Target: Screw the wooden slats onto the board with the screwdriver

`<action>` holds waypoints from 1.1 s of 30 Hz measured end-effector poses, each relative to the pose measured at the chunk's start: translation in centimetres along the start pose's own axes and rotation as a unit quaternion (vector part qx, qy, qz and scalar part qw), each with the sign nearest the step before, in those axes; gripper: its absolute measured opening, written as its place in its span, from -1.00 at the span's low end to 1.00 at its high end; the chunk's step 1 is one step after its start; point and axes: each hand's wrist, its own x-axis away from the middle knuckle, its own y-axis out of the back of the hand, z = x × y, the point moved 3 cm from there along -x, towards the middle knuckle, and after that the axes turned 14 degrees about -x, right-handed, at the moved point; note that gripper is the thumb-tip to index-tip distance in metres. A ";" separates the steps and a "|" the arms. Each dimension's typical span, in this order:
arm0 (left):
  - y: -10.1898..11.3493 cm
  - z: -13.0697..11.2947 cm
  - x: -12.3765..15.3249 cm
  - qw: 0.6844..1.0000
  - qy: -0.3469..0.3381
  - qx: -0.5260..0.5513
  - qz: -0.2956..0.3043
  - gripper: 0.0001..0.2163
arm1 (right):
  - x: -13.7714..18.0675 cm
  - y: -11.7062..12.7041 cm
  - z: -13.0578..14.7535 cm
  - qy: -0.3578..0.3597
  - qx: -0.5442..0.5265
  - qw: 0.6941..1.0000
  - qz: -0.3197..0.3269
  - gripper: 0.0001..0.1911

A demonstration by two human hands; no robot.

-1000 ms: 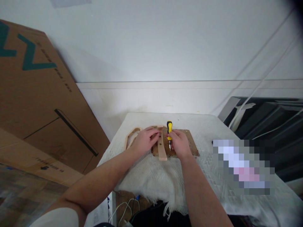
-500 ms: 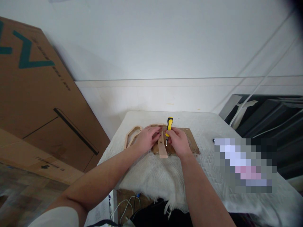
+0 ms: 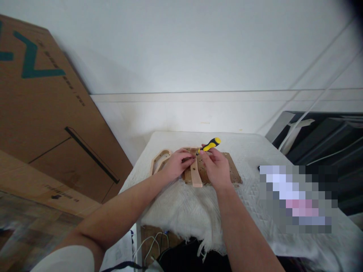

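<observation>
A yellow and black screwdriver (image 3: 210, 145) is pinched in my right hand (image 3: 217, 166), its handle leaning up to the right and its tip pointing down-left. The tip is close to the upper part of a pale wooden strip (image 3: 195, 175); whether it touches cannot be made out. My left hand (image 3: 179, 162) is closed at the strip's left side, fingertips together beside the screwdriver tip. What those fingertips hold, if anything, is too small to see. Under the strip lies a brown board (image 3: 234, 172) with small holes or specks.
A looped pale wooden frame (image 3: 155, 160) lies left of my left hand on the white tablecloth (image 3: 176, 206). A pixelated item (image 3: 295, 196) is at the right. A large cardboard box (image 3: 70, 124) stands at the left, and dark panels (image 3: 337, 139) lean at the right.
The screwdriver has swung from nearly upright to a slant, its handle now toward the upper right. Its tip has moved up and left, nearer my left fingertips. My left hand has barely moved.
</observation>
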 end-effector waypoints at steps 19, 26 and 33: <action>-0.2 0.0 -0.3 0.978 0.081 0.179 0.067 -0.83 | -0.3 -0.1 -0.5 0.007 0.037 0.999 0.023 -0.52; -0.3 0.2 -0.2 0.982 0.091 0.157 0.055 -0.81 | -0.4 -0.1 -0.8 0.005 0.035 0.999 0.029 -0.53; -0.6 0.6 0.0 0.982 0.117 0.148 0.030 -0.81 | -0.3 -0.1 -0.6 0.006 0.038 0.999 0.023 -0.52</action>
